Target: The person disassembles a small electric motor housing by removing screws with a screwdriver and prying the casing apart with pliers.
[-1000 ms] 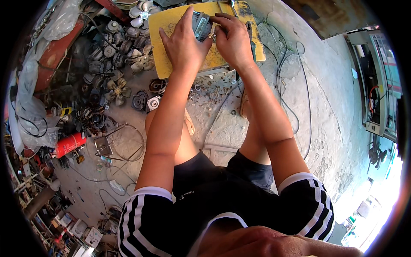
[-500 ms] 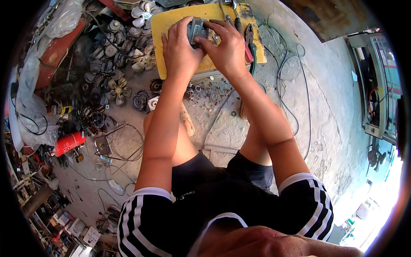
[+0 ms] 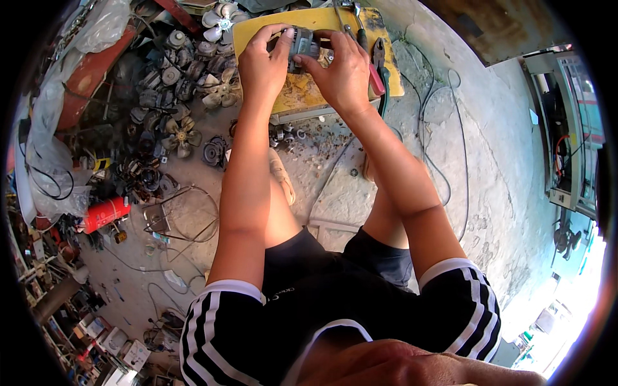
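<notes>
Over the yellow-topped bench (image 3: 246, 31) I hold a small grey metal electric motor (image 3: 301, 45) between both hands. My left hand (image 3: 262, 69) grips its left side, the thumb up along the edge and the fingers bent round behind. On the other side, my right hand (image 3: 342, 72) has its thumb against the near face and its fingers curled over the far right part. My fingers hide some of the motor. Just right of the right hand lie pliers (image 3: 378, 54), near red and green handles. Another tool with a dark green grip (image 3: 360, 37) lies beyond them.
Fan motors and a metal fan blade (image 3: 181, 136) are piled on the floor at left, with a white fan (image 3: 223, 22) farther back. A red cylinder (image 3: 105, 215) lies lower left. Cables (image 3: 465, 148) cross the floor at right, near a glass-fronted cabinet (image 3: 579, 128).
My left hand has changed its grip: its thumb now points up along the motor and its fingers are more bent. The right hand keeps nearly the same hold. The view has shifted slightly.
</notes>
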### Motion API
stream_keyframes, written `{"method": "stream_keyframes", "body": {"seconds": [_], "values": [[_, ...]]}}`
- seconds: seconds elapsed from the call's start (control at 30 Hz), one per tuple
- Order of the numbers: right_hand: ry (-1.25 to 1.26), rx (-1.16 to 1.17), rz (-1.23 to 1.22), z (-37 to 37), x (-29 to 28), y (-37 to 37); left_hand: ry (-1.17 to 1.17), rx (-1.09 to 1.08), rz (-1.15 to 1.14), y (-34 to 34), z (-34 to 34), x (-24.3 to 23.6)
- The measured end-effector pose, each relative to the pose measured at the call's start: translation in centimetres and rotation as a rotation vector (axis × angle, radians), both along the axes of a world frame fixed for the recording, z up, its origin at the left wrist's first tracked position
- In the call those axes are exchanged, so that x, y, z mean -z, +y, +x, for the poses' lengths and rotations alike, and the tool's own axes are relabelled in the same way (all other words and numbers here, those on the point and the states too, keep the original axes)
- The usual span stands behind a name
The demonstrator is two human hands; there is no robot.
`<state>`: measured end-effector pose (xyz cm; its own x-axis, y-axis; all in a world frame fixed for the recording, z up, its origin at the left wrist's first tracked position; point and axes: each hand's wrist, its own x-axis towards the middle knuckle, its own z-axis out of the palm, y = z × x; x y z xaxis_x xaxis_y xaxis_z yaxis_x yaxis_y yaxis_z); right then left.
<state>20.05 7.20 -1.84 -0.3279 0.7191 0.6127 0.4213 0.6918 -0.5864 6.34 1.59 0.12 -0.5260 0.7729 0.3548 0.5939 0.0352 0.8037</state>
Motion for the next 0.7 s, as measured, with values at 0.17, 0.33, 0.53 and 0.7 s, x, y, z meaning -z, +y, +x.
{"method": "stream_keyframes", "body": {"seconds": [0.17,0.33,0.53,0.7], "values": [[0.049,-0.013,-0.018,0.0,-0.3,0.0,-0.068,-0.117,0.188,0.9,-0.6,1.3],[0.016,-0.025,0.048,0.1,-0.7,0.2,-0.044,0.01,0.197,0.7,0.4,0.0],[-0.007,-0.043,0.099,0.7,-0.9,1.1,0.004,0.081,0.202,0.5,0.9,0.5],[0.0,-0.121,0.051,1.2,-1.5,1.1,0.01,0.078,0.191,0.5,0.7,0.8]]}}
